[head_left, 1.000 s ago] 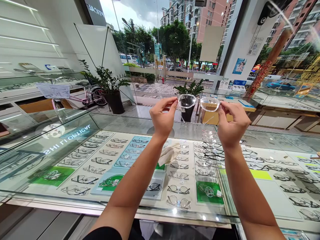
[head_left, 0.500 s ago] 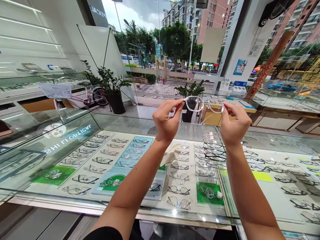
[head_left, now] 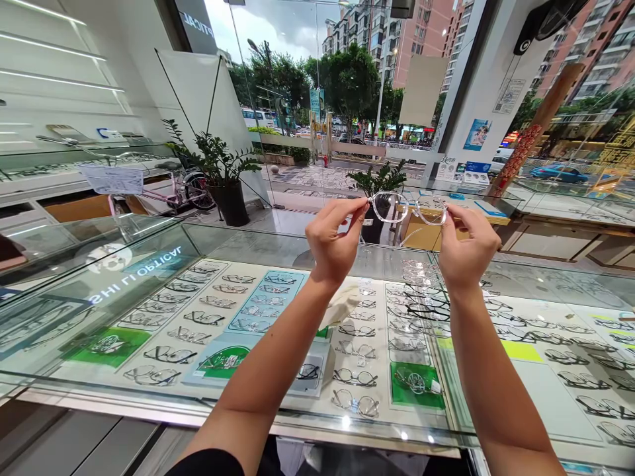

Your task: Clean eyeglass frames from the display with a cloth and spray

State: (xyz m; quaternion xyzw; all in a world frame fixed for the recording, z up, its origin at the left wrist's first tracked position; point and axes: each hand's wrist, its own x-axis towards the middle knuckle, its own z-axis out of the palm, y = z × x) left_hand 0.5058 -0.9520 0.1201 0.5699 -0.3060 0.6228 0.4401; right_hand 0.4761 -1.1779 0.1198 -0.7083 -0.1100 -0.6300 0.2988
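A pair of clear-framed eyeglasses (head_left: pixel 391 217) is held up in the air above the glass display counter, lenses facing me. My left hand (head_left: pixel 333 239) pinches its left end between thumb and fingers. At the other end, my right hand (head_left: pixel 466 246) grips the frame the same way. Both arms reach forward over the counter. Beneath them, a crumpled cream cloth (head_left: pixel 343 305) lies on the glass, partly behind my left forearm. Several dark eyeglass frames (head_left: pixel 427 305) sit near my right wrist, some of them hidden by it.
Rows of eyeglasses (head_left: pixel 355 377) fill the glass display case (head_left: pixel 238 248). Green display cards (head_left: pixel 417 385) lie among them. Beyond stand potted plants (head_left: pixel 232 198), a pink bicycle (head_left: pixel 171 192), a wooden desk (head_left: pixel 536 231) and a large window onto the street.
The eyeglasses and both hands have shifted very slightly to the right in view, with the frame turned a little. The grip of both hands is the same.
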